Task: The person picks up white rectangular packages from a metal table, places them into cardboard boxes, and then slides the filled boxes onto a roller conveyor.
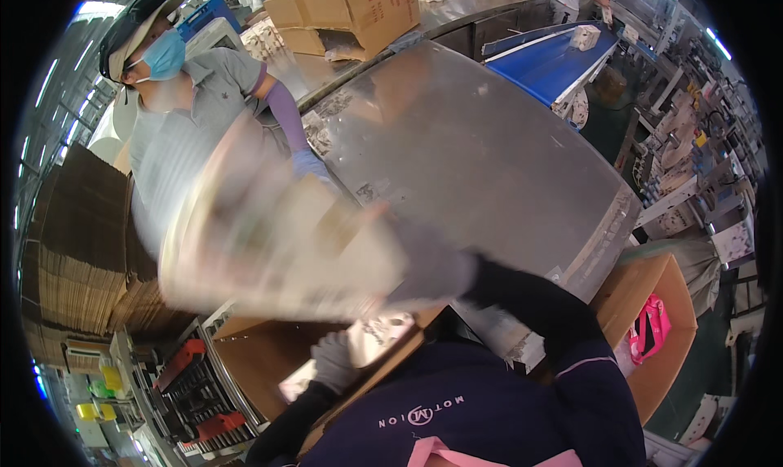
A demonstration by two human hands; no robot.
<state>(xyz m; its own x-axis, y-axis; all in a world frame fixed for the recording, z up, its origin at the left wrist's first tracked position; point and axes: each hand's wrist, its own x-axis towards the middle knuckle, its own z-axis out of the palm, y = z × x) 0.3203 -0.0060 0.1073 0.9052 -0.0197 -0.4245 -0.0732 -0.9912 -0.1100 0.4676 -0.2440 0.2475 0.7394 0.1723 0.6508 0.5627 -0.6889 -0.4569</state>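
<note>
My right hand (436, 263), in a grey glove with bare fingertips, is closed on a large pale printed pack (285, 251). Motion smears the pack, so its exact kind does not show. Lower down, an open cardboard box (249, 357) stands against my front at the left. Inside it my left hand (333, 362), also grey-gloved, has its fingers curled against a white pack (382, 336) with a dark print. The pale pack passes above the far side of this box and hides part of it.
A masked co-worker (192, 100) stands at the left beside a metal table (481, 149). Stacked flat cardboard (77, 239) rises at the left. Beyond are a large carton (342, 14) and a blue conveyor (555, 59). Another open box (652, 328), holding a pink strap (650, 332), stands at right.
</note>
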